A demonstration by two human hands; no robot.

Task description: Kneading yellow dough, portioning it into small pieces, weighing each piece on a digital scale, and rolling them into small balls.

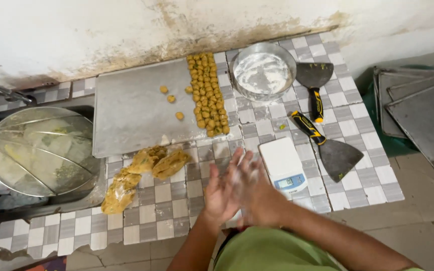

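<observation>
My left hand [217, 193] and my right hand [251, 183] are pressed palm to palm above the checkered tile counter [177, 206], blurred with motion and dusted white. I cannot see whether anything lies between the palms. To their left lie lumps of yellow dough [136, 173] on the tiles. Behind them a metal tray [131, 110] carries many small dough balls [208, 95] in rows at its right edge, with three loose balls nearer the middle. A white kitchen scale [282, 163] sits just right of my hands.
A round metal pan of flour [263, 73] stands at the back. Two black-and-yellow handled scrapers [315, 85] [327, 145] lie right of it. A round wire strainer [33, 150] sits over the sink at left. Stacked metal trays [423, 110] lie on the floor at right.
</observation>
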